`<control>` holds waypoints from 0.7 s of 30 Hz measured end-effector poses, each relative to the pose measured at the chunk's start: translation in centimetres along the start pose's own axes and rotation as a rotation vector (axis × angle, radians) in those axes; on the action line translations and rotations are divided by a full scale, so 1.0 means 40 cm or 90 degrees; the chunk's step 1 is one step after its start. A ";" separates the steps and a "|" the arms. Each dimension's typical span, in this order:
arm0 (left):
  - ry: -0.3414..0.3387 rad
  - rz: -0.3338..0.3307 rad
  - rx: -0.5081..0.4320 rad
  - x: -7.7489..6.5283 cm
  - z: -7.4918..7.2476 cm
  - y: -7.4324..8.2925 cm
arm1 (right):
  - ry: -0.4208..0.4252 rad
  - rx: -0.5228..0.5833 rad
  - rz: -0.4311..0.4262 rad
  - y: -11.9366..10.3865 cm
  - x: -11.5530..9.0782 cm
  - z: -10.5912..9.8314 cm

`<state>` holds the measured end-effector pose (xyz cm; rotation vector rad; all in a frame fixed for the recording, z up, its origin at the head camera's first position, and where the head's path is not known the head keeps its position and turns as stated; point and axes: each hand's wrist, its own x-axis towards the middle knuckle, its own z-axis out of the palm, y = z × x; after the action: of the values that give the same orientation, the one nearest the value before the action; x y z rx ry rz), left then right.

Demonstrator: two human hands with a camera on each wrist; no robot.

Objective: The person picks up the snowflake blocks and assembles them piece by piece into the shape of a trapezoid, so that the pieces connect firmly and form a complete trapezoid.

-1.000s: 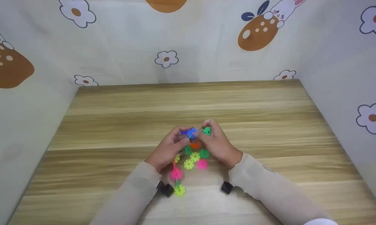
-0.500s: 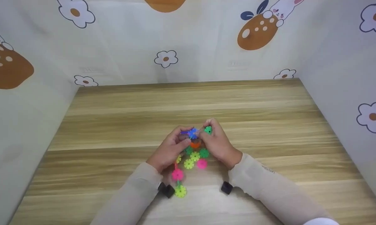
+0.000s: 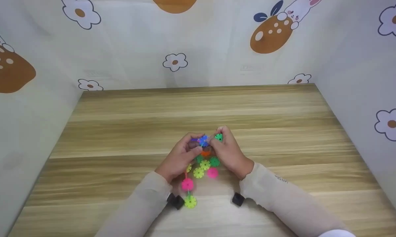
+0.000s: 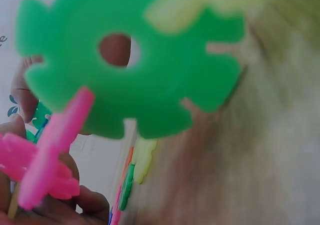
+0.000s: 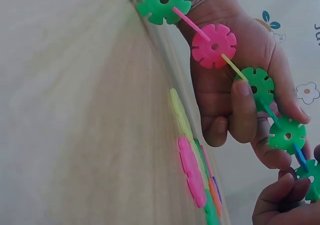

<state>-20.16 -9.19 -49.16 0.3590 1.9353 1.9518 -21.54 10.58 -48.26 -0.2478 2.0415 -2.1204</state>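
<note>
A chain of notched plastic snowflake discs runs between both hands. My left hand (image 3: 179, 156) grips it near a blue disc (image 3: 203, 141). Its loose end hangs by the left wrist, with a pink disc (image 3: 187, 184) above a yellow-green disc (image 3: 190, 201). In the right wrist view, green and pink discs (image 5: 214, 46) alternate across the left palm, linked by edge-on ones. My right hand (image 3: 231, 154) pinches the chain's other end, where a green disc (image 3: 219, 137) shows between thumb and fingers. A large green disc (image 4: 165, 85) fills the left wrist view and hides part of the hands.
Loose discs lie on the wooden table (image 3: 125, 131) beneath the hands: yellow-green (image 3: 198, 172), pink (image 3: 212, 172), green (image 3: 214, 161) and orange (image 3: 205, 153). Patterned cloth walls (image 3: 204, 39) stand at the back and sides.
The hanging end of the chain has shifted slightly right and down. The blue disc has moved a little to the right. Both hands keep nearly the same place and grip.
</note>
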 end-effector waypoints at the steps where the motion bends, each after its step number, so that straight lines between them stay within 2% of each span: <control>1: -0.001 0.003 0.000 0.000 -0.001 0.000 | -0.001 -0.004 0.001 -0.001 0.000 0.000; 6: 0.021 -0.009 -0.001 0.000 -0.009 -0.002 | -0.024 -0.023 0.022 -0.006 0.004 -0.007; 11: 0.066 -0.053 -0.024 0.003 -0.022 -0.011 | -0.058 -0.029 0.062 -0.008 0.017 -0.030; 14: 0.096 -0.067 -0.041 0.006 -0.031 -0.015 | -0.070 -0.035 0.068 -0.009 0.030 -0.052; 16: 0.111 -0.076 -0.046 0.008 -0.036 -0.016 | -0.085 -0.076 0.075 -0.010 0.039 -0.072; 18: 0.119 -0.089 -0.043 0.009 -0.040 -0.016 | -0.108 -0.145 0.080 -0.010 0.046 -0.095; 21: 0.123 -0.106 -0.042 0.011 -0.045 -0.015 | -0.170 -0.243 0.104 -0.012 0.053 -0.124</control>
<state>-21.25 -10.64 -49.85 -0.0107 1.9415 1.9961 -24.84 14.88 -47.98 -0.3796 2.1998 -1.5027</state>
